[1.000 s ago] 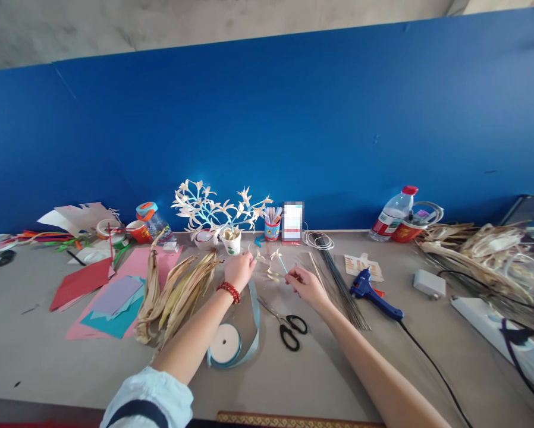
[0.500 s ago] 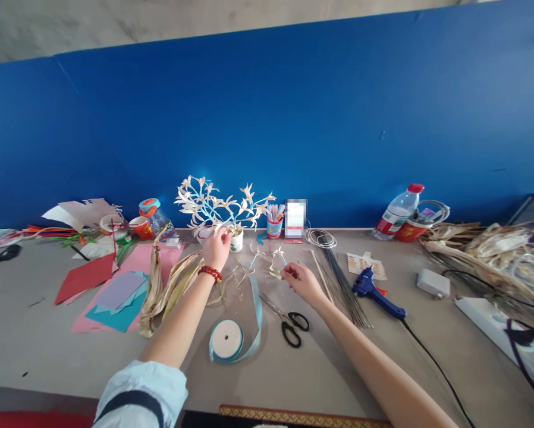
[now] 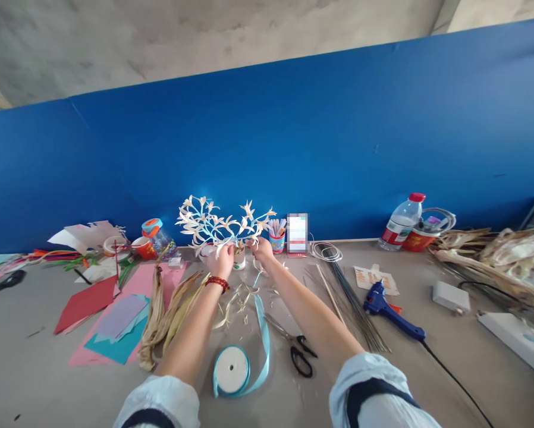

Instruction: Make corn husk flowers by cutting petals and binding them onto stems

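A small white cup (image 3: 239,258) at the back of the table holds a branch of pale straw flowers on light-blue stems (image 3: 213,223). My left hand (image 3: 221,261), with a red bead bracelet at the wrist, is closed around the left side of the cup. My right hand (image 3: 263,249) is at the cup's right side, fingers curled at the base of the stems; I cannot make out what it pinches. Loose straw bits (image 3: 238,297) lie just in front of both hands.
A light-blue ribbon roll (image 3: 231,370) and black scissors (image 3: 300,353) lie between my forearms. Dried husks (image 3: 169,309) and coloured paper sheets (image 3: 110,309) lie left. Thin wires (image 3: 354,306), a blue glue gun (image 3: 389,309), a water bottle (image 3: 398,223) and more husks (image 3: 494,255) are right.
Both hands reached forward to the cup with the flower branch; the right hand left the straw piece area near the scissors. The camera tilted up slightly.
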Demonstrator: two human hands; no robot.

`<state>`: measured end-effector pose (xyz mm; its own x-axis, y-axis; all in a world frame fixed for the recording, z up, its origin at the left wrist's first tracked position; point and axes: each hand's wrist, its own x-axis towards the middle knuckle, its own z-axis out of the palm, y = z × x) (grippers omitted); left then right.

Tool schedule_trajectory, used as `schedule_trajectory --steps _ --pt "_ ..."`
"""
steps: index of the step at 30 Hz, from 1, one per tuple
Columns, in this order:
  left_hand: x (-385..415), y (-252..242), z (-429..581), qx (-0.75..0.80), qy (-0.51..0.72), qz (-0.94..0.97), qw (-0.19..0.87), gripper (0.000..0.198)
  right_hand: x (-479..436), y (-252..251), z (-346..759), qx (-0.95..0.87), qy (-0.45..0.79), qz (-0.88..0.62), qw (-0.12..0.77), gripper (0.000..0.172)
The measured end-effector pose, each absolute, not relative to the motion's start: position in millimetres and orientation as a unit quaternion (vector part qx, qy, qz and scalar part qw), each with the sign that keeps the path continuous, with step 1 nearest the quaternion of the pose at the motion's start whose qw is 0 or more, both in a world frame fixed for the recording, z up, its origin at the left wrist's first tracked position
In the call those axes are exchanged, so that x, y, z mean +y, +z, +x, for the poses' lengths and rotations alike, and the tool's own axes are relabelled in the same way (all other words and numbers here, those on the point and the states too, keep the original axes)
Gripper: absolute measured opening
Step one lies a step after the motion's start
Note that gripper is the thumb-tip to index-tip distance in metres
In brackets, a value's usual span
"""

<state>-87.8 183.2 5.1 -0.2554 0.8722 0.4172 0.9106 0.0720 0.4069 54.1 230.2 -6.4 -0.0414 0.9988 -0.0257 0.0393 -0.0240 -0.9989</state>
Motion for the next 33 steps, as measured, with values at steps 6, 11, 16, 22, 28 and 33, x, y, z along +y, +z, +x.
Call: schedule_trajectory --steps 6,11,16,22,28,33 --pt "185.8 -2.2 -95.4 -0.730 -0.316 -0.605 0.033 0.029 228.2 -5.4 44.4 -0.458 0.557 -0.482 0.497 0.033" --pt "185.0 -4.8 -94.5 -0.725 -0.340 -0.598 0.036 0.031 221.9 -4.3 44.5 -0.422 0.572 -0.477 0.517 0.031" --pt "182.7 -7.6 -92.0 -0.707 -0.365 -0.604 0.037 0.030 217.3 -10.2 45.6 -0.416 0.576 -0.489 0.506 0.031" --pt "183.3 -11.7 -95.4 -0.708 -0.389 -0.588 0.040 0.030 220.5 -14.5 44.0 -0.450 0.584 -0.478 0.477 0.029" --pt "185.5 -14.7 -95.1 -0.701 -0.418 -0.576 0.040 0.026 217.0 -12.9 45.1 -0.461 0.583 -0.451 0.495 0.023" --pt "185.1 -17.1 -90.5 -0.677 -0.436 -0.592 0.030 0.026 214.0 -10.9 45.3 -0.447 0.584 -0.437 0.518 0.019"
